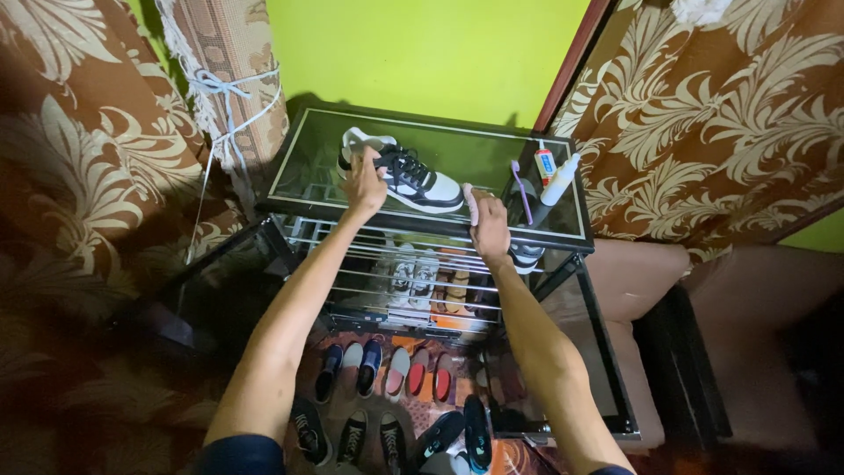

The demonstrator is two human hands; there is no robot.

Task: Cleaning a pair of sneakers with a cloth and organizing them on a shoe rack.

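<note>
A white and black sneaker (420, 180) with black laces lies on the dark glass top (457, 145) of a shoe rack. My left hand (363, 183) grips the sneaker at its heel end. My right hand (489, 227) is at the glass top's front edge, just right of the sneaker's toe, and holds a small pink brush (471, 203). The brush is close to the toe; I cannot tell whether it touches.
A purple toothbrush (521, 191), a small tube (546, 164) and a white bottle (561, 180) sit at the glass top's right end. Wire shelves (396, 264) below hold more shoes. Several pairs stand on the floor (387, 405). Patterned curtains hang on both sides.
</note>
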